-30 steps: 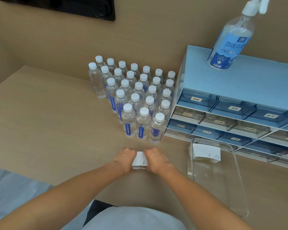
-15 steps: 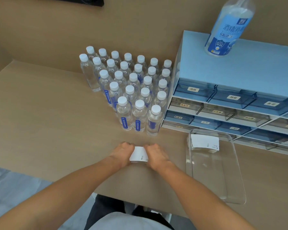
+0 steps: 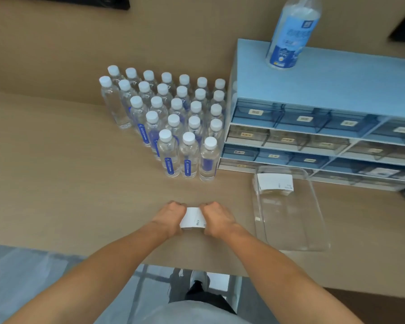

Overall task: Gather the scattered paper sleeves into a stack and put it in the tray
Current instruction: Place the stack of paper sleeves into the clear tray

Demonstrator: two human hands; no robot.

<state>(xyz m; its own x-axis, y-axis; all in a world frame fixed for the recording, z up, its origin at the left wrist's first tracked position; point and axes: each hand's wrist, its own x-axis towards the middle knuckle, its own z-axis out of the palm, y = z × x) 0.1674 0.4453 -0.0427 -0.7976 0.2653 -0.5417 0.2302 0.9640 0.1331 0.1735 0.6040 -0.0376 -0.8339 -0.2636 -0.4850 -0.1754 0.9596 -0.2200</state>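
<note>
- Pressing from both sides, the left hand [image 3: 171, 216] and right hand [image 3: 216, 218] hold the stack of paper sleeves [image 3: 193, 218] between them on the surface [image 3: 56, 171], in front of the water bottles [image 3: 173, 118].
- Each grip is closed against a short end of the stack.
- Judged light, thin and prone to fanning; hold at opposite ends.
- Tray [image 3: 290, 239] lies right, already containing 1 stack [image 3: 275, 183].

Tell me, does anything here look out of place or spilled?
Nothing stands out. Both hands, left and right, press a neat stack of sleeves on the table; another stack lies inside the tray, and the bottles stand upright.
</note>
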